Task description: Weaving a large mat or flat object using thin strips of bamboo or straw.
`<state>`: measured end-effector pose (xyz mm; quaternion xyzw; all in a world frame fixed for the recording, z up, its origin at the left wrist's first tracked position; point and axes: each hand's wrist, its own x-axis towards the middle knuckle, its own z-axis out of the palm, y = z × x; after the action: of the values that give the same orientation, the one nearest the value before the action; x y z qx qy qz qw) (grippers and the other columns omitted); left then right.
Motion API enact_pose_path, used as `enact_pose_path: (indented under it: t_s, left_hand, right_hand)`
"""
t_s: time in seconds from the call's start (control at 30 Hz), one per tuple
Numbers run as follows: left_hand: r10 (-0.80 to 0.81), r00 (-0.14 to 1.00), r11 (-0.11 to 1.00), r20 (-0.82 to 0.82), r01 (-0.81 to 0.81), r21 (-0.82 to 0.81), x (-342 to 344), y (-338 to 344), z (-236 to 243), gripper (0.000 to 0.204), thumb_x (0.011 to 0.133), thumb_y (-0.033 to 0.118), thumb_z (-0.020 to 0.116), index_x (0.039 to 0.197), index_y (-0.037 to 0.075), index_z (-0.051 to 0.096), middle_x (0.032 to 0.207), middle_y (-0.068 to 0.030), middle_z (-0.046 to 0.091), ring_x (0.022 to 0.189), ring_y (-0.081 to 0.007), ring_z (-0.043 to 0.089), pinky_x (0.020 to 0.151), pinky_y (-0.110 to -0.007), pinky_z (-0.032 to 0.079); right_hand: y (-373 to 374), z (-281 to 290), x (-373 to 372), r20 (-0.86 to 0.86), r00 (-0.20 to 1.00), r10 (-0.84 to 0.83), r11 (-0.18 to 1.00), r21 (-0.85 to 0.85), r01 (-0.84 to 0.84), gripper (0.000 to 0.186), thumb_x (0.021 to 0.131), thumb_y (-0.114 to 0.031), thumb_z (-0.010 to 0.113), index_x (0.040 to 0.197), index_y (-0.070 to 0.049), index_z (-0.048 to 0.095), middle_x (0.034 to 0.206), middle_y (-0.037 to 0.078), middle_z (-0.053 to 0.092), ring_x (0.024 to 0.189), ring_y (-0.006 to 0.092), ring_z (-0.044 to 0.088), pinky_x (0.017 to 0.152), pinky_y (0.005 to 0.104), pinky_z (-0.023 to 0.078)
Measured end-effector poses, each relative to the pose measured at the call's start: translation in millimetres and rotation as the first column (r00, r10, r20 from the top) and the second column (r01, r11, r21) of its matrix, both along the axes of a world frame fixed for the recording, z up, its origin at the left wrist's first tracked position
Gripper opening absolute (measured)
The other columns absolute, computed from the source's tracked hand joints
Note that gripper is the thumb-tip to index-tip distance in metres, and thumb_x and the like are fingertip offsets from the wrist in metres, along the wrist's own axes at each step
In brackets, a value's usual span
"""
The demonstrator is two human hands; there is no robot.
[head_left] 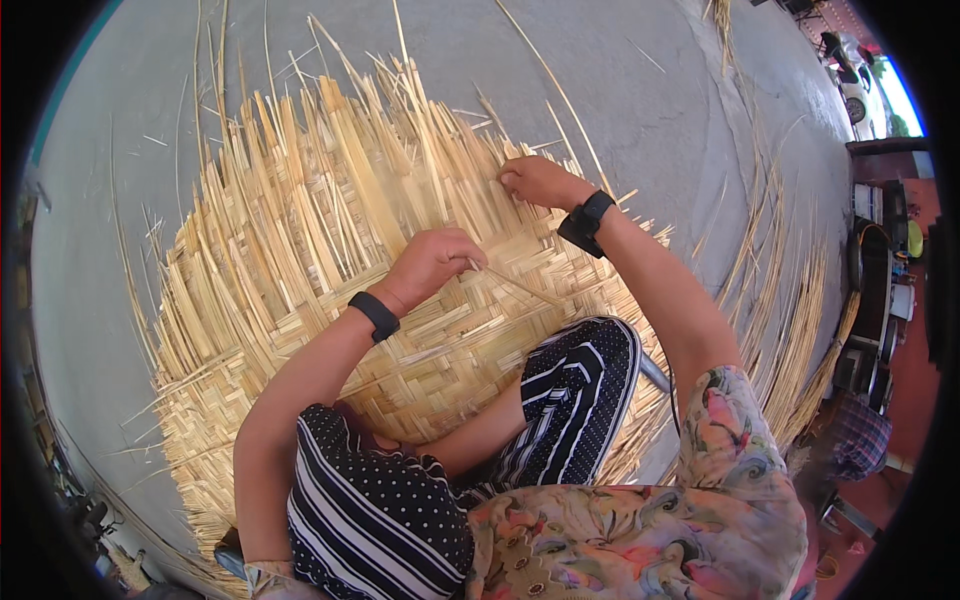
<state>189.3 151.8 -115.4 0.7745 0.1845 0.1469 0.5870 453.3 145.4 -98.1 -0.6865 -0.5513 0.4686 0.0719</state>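
Beneath both hands spreads a large woven mat (440,350) of flat, straw-coloured strips, with a herringbone pattern near my legs. Its far side ends in many loose upright strips (350,160) of uneven length. My left hand (435,262) is closed over the middle of the mat, pinching a thin strip (515,283) that slants down to the right. Farther out and to the right, my right hand (540,182) has its fingers curled at the loose strips by the weave's edge. What its fingertips grip is too small to make out.
Grey concrete floor (640,110) surrounds the mat. A long pile of loose strips (775,330) lies to the right. Beyond it, shelves with assorted items (890,270) stand by a reddish floor. My bent legs in striped, dotted trousers (580,390) rest on the mat's near part.
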Motion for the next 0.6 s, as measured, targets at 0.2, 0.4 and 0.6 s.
enact_pose_path:
  t_s: [0.2, 0.4, 0.6]
  left_hand:
    - [0.0, 0.998, 0.997, 0.056, -0.004, 0.073, 1.9, -0.5, 1.5, 0.017, 0.079, -0.004, 0.065, 0.092, 0.006, 0.07, 0.083, -0.0071, 0.064, 0.08, -0.0241, 0.063, 0.074, -0.032, 0.051]
    - [-0.028, 0.999, 0.999, 0.042, 0.027, 0.028, -3.6, 2.6, -3.4, 0.024, 0.079, -0.008, 0.06, 0.095, 0.006, 0.071, 0.091, -0.0057, 0.065, 0.087, -0.0218, 0.064, 0.079, -0.031, 0.051]
    - [-0.035, 0.996, 0.997, 0.083, 0.029, 0.069, 1.9, 1.9, -6.1, 0.022, 0.079, -0.006, 0.063, 0.095, 0.006, 0.072, 0.089, -0.0056, 0.063, 0.084, -0.0218, 0.063, 0.078, -0.031, 0.051]
  right_hand:
    - [2.1, 0.3, 1.3, -0.148, 0.985, -0.088, 0.994, -0.07, 0.078, 0.042, 0.086, -0.022, 0.059, 0.122, -0.002, 0.06, 0.116, 0.012, 0.066, 0.11, 0.0239, 0.061, 0.091, 0.0376, 0.048]
    - [0.6, -2.5, 8.6, -0.362, 0.92, -0.152, 0.959, -0.279, 0.049, 0.053, 0.08, -0.029, 0.082, 0.121, -0.003, 0.062, 0.107, 0.001, 0.068, 0.099, 0.0114, 0.062, 0.087, 0.0282, 0.049]
    - [-18.9, -25.6, -6.4, -0.197, 0.979, -0.047, 0.993, 0.094, 0.066, 0.041, 0.086, -0.021, 0.075, 0.12, -0.001, 0.063, 0.106, 0.006, 0.069, 0.095, 0.013, 0.061, 0.087, 0.0311, 0.049]
